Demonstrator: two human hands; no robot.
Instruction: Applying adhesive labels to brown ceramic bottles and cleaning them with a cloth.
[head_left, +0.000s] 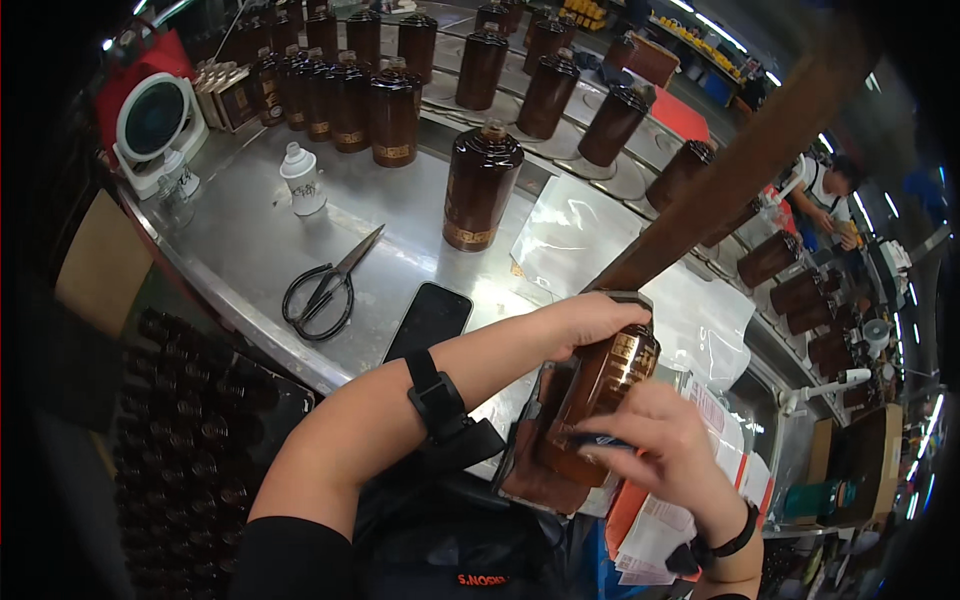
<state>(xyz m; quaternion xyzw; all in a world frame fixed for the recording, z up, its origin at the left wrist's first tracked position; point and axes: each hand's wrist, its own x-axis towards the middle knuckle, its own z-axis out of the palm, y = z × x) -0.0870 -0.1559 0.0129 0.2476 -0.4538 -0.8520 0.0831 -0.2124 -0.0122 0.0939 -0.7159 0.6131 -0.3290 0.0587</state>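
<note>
At nine o'clock from the hands, a tray of dark caps point(200, 420) sits below the steel table point(240, 240); nothing there is in play. Moving right, black scissors point(325, 290) lie with blades pointing to one o'clock, and a dark phone point(428, 320) rests just beside the left forearm. That phone looks like the first risk: a sweep of the elbow could push it toward the table edge.

The left hand point(585, 320) is closed over the top of a brown glazed bottle point(600, 395), which leans tilted at the near edge of the table, its neck toward twelve o'clock. The right hand point(655, 430) presses against the bottle's lower side at five o'clock, fingers pinching a small dark strip (what it is I cannot tell). Both hands are thus clamped on the one bottle, close together.

The glaze probably makes for a slippery grip; if the left hand loosens, the bottle could slide off onto the papers point(680, 520) below. At twelve o'clock stands another brown bottle point(480, 185) alone on the table, and a sudden upward jerk might reach it, though it stands well apart.
</note>
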